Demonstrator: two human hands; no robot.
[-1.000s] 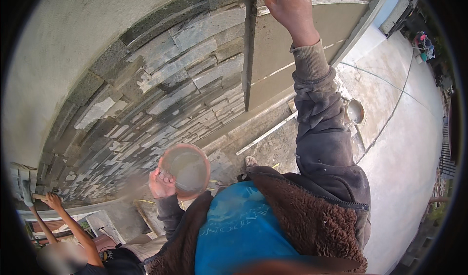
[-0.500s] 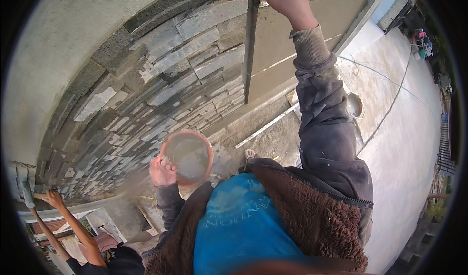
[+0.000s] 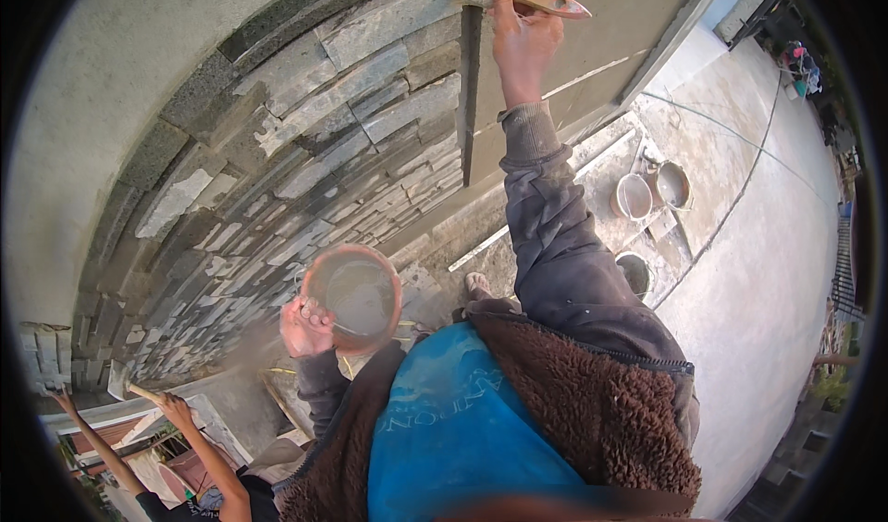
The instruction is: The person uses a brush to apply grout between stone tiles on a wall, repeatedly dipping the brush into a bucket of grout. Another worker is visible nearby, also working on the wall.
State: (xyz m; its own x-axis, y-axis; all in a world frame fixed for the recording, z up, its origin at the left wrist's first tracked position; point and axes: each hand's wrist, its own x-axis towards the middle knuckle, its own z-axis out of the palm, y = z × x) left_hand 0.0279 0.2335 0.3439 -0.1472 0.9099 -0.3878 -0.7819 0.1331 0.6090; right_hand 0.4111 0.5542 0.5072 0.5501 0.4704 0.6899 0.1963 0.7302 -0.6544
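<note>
My right hand grips a flat wooden-handled paintbrush, its bristles at the top of the stacked-stone wall, beside the dark vertical strip bordering a smooth grey plastered panel. My left hand is closed on the wire handle of an orange bucket holding grey liquid, held low in front of the stonework.
At lower left, a co-worker's arms reach to the wall with a tool. Right lie several buckets, a long pale strip and cables on the concrete ground. My foot shows below.
My right hand has moved left, bringing the brush into full view at the stonework's edge. The co-worker's hands have shifted, the right one lower. The left hand still holds the bucket.
</note>
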